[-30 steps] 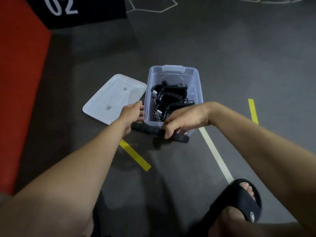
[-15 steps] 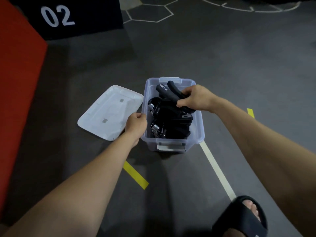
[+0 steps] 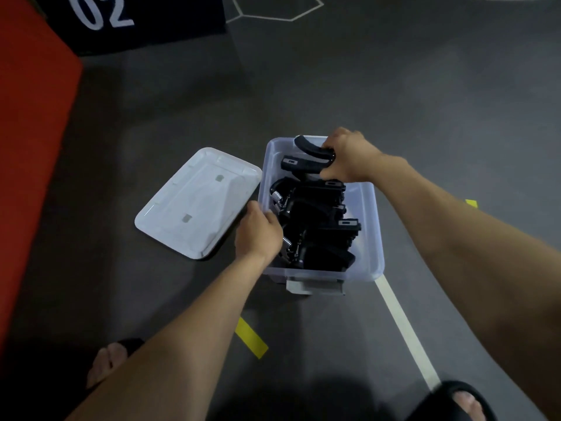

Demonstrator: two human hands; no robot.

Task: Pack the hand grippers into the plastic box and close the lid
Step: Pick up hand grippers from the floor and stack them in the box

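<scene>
A clear plastic box stands open on the dark floor, with several black hand grippers with steel springs piled inside. My right hand grips one more black hand gripper over the box's far end, its two handles pointing left. My left hand holds the box's left rim, fingers curled over the edge. The white lid lies flat on the floor just left of the box.
A red mat runs along the left side, with a black block marked 02 at the top left. Yellow tape and a white line cross the floor. My sandalled feet are near the bottom edge.
My right hand lifted a hand gripper from the floor in front of the box and carried it over the box's far end. My left hand moved from that gripper to the box's left rim.
</scene>
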